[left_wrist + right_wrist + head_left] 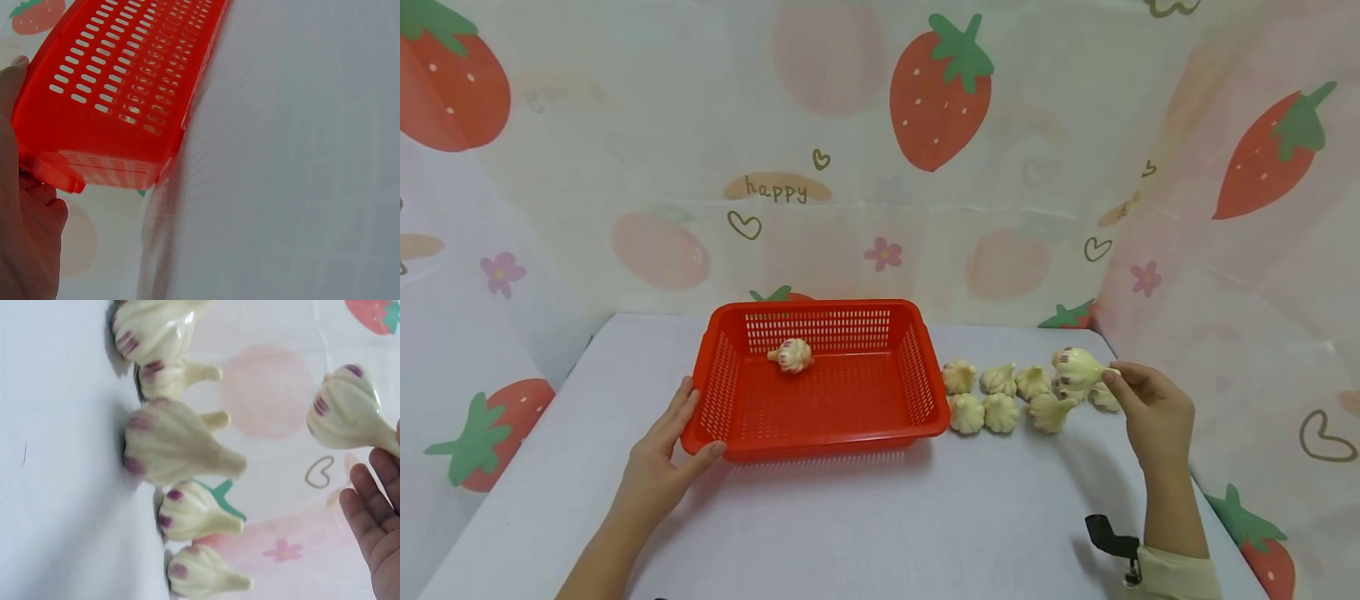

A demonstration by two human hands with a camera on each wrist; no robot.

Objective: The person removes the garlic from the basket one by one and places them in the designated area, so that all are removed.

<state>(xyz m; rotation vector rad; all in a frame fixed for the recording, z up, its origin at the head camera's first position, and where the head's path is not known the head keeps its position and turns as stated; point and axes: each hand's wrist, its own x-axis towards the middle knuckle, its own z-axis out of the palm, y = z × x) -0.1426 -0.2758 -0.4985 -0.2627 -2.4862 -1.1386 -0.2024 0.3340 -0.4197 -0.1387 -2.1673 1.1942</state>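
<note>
At its left front corner, the red plastic basket (842,439) is gripped by my left hand (655,475). The thumb lies at the front rim and the fingers are along the left side; in the left wrist view the fingers (47,203) curl beneath the basket's rim. My right hand (1157,417) pinches a garlic bulb (1077,369) by its stem, raised above the table at the right. The right wrist view shows this held garlic bulb (345,412) apart from the others. One garlic bulb (794,356) with purple marks lies inside the basket toward the back left.
Several more garlic bulbs (1000,412) stand in two rows just right of the basket, the nearest right beside its wall. A white cloth covers the table (880,525). Strawberry-printed curtains (1037,167) hang behind and along both sides.
</note>
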